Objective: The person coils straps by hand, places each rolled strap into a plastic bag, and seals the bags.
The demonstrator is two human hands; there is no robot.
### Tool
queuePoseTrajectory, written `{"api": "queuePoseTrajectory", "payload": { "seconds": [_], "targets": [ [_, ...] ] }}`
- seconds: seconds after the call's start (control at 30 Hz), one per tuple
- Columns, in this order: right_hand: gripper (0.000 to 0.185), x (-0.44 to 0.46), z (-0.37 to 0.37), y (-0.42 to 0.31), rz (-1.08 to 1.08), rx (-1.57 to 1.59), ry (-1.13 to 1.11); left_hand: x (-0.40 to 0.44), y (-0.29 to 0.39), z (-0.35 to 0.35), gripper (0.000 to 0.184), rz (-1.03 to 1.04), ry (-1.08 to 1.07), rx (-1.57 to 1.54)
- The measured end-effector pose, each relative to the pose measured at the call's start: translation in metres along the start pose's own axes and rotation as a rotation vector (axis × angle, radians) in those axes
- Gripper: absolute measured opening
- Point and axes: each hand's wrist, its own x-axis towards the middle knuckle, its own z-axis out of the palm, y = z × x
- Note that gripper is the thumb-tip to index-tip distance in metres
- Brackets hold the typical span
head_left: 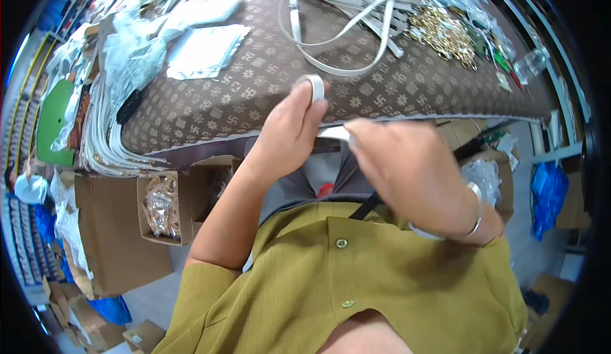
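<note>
My left hand (289, 128) is closed on a narrow white strap (317, 90), which bends over in a loop at the fingertips. Past the table's near edge, a short flat piece of it runs across to my right hand (404, 160). That hand, somewhat smeared by motion, pinches the strap between thumb and fingers. Just beyond my hands, an off-white strap (356, 71) lies in a wide curve on the brown patterned tablecloth (267, 61). Whether it joins the held strap cannot be made out.
A heap of gold-coloured metal fittings (445, 34) lies at the back right. White packets (207, 51) and a bundle of pale straps (102, 137) are on the left. Below stands a cardboard box (118, 233) beside a smaller box (181, 230) of bagged parts.
</note>
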Motion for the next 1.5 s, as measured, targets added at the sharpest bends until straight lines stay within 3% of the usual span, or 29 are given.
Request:
{"api": "queuePoseTrajectory", "payload": {
  "seconds": [0.07,0.2,0.23,0.3,0.4,0.47,0.5,0.6,0.63,0.73,0.9,1.0,1.17,1.3,1.4,1.43,1.5],
  "targets": [
    [0.017,0.025,-0.016,0.009,-0.163,0.107,0.064,-0.006,0.011,-0.011,0.024,-0.107,-0.239,-0.301],
    [0.012,0.042,-0.019,0.046,-0.07,0.39,-0.092,-0.02,0.03,-0.012,0.027,-0.07,-0.366,-0.465],
    [0.012,0.044,-0.013,0.049,-0.078,0.392,-0.096,-0.023,0.03,-0.015,0.027,-0.073,-0.357,-0.464],
    [0.015,0.045,0.015,0.057,0.076,0.898,-0.253,-0.026,0.031,-0.021,0.032,-0.181,-0.379,-0.774],
    [0.017,0.029,0.056,0.043,-0.075,0.931,-0.113,-0.023,0.031,-0.023,0.038,-0.22,-0.369,-1.07],
    [0.027,0.013,0.079,0.02,0.253,1.428,0.061,-0.021,0.031,-0.021,0.043,-0.219,-0.36,-1.362],
    [0.027,0.006,0.09,0.015,0.245,1.427,0.06,-0.019,0.031,-0.02,0.043,-0.213,-0.358,-1.36],
    [0.033,-0.007,0.115,0.008,0.135,1.01,0.418,-0.012,0.031,-0.02,0.048,-0.226,-0.262,-1.559],
    [0.033,-0.009,0.118,0.011,0.139,1.012,0.421,-0.011,0.032,-0.021,0.048,-0.23,-0.265,-1.558],
    [0.032,-0.014,0.118,0.025,0.009,0.355,0.523,-0.004,0.037,-0.023,0.049,-0.11,-0.201,-1.609],
    [0.03,-0.017,0.095,0.028,-0.002,0.221,0.377,0.001,0.039,-0.022,0.049,-0.082,-0.175,-1.613],
    [0.026,-0.015,0.091,0.022,0.111,0.593,0.381,0.008,0.047,-0.022,0.049,-0.025,-0.117,-1.589],
    [0.016,-0.02,0.096,0.017,0.213,0.785,0.406,0.021,0.063,-0.015,0.048,0.002,-0.074,-1.572],
    [0.014,-0.019,0.083,0.02,0.163,0.969,0.38,0.026,0.075,-0.004,0.043,-0.114,0.125,-1.49],
    [0.014,-0.03,0.063,0.023,0.373,1.053,-0.068,0.033,0.053,0.011,0.036,0.188,0.145,-1.051],
    [0.014,-0.035,0.059,0.022,0.376,1.053,-0.07,0.034,0.051,0.012,0.036,0.184,0.146,-1.053],
    [0.012,-0.047,0.05,0.016,0.482,0.871,-0.186,0.035,0.048,0.012,0.032,0.18,0.194,-0.511]
  ]
}}
